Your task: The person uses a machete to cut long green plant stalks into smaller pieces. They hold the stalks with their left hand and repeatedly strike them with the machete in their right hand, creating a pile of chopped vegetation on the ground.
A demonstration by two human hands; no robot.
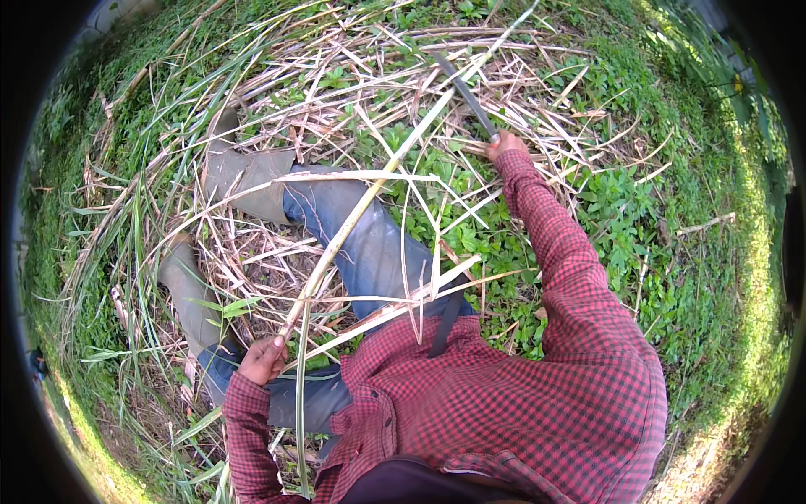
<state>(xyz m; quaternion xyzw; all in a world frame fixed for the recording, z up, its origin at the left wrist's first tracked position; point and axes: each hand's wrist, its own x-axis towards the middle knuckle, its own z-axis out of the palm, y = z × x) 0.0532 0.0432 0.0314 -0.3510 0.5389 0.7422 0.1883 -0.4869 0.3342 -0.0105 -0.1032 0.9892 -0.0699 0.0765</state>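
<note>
My left hand (263,359) is closed around the lower end of a long, pale green-yellow stalk (363,204). From there the stalk slants up and away to the right, over my jeans (361,239). In my right hand (507,146), held out at arm's length, is the handle of a long knife (472,101). Its grey blade points away and to the left, crossing the stalk's far part; whether the two touch, I cannot tell. Peeled strips and dry leaf pieces (403,307) lie over my lap and thigh.
Dry cut stalks and strips (353,59) litter the ground ahead of me and around my boots (248,178). Long green leaves (138,218) pile up on the left. Low leafy plants (625,210) grow to the right, with a sunlit grass strip (756,277) beyond.
</note>
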